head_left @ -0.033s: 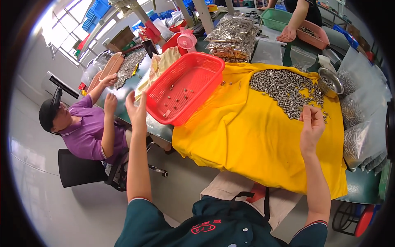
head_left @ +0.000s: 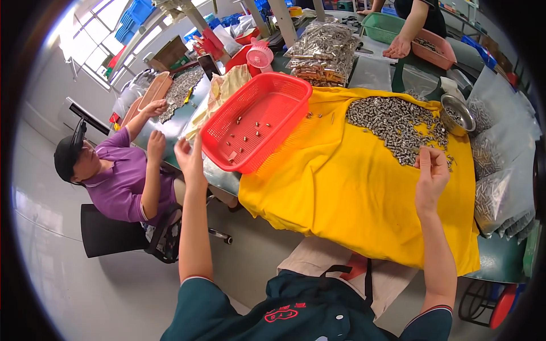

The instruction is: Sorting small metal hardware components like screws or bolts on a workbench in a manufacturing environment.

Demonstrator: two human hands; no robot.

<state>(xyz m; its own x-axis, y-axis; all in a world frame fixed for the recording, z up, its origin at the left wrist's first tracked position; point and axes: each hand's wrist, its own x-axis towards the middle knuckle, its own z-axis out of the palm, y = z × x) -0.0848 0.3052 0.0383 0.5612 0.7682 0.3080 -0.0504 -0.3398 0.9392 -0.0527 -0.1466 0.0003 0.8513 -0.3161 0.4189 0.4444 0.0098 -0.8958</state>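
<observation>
My left hand (head_left: 190, 160) is raised beside the left end of a red plastic basket (head_left: 250, 122), its fingers apart and nothing visible between them. Several small metal fittings (head_left: 245, 138) lie scattered on the basket's floor. Over the near right edge of a pile of small silvery metal cylinders (head_left: 392, 122), my right hand (head_left: 432, 177) is closed in a pinch. Whatever sits between its fingertips is too small or hidden to make out. Both pile and basket rest on a yellow cloth (head_left: 341, 182), the basket only partly.
A metal bowl (head_left: 456, 115) of small parts stands right of the pile, beside clear bags of metal parts (head_left: 493, 196). Behind the cloth are stacked filled bags (head_left: 323, 51). A co-worker in purple (head_left: 128, 182) sits at left; another person's hand (head_left: 398, 48) reaches in at the back.
My left hand has shifted slightly right and down beside the basket. My right hand stays in nearly the same place. The seated co-worker's hands have moved a little.
</observation>
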